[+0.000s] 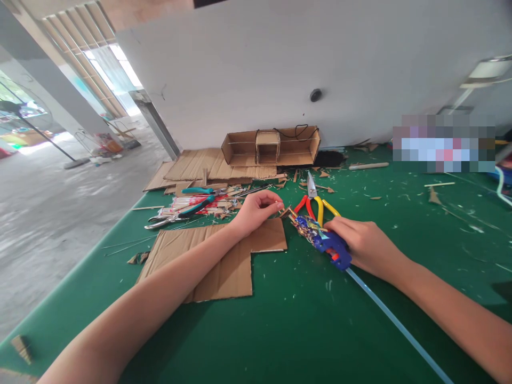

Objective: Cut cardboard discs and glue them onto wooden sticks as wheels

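Note:
My right hand (358, 242) is wrapped round a blue hot glue gun (338, 250), with a long translucent glue stick (392, 306) trailing from its back. The gun's nozzle end points at the fingers of my left hand (260, 210). Thumb and forefinger of that hand pinch a small thin brown piece (286, 212) right by the nozzle; its kind is too small to tell. Beneath my left hand and forearm lies a cut cardboard sheet (224, 272). Just beyond the gun rest scissors or pliers with red and yellow handles (312, 200).
A cardboard box with compartments (290, 146) stands against the wall. Teal-handled pliers (196, 205) lie left among sticks in red-printed wrapping (184, 202). Cardboard scraps (322, 174) litter the green table (304, 330). Its left edge drops to a grey floor (52, 213).

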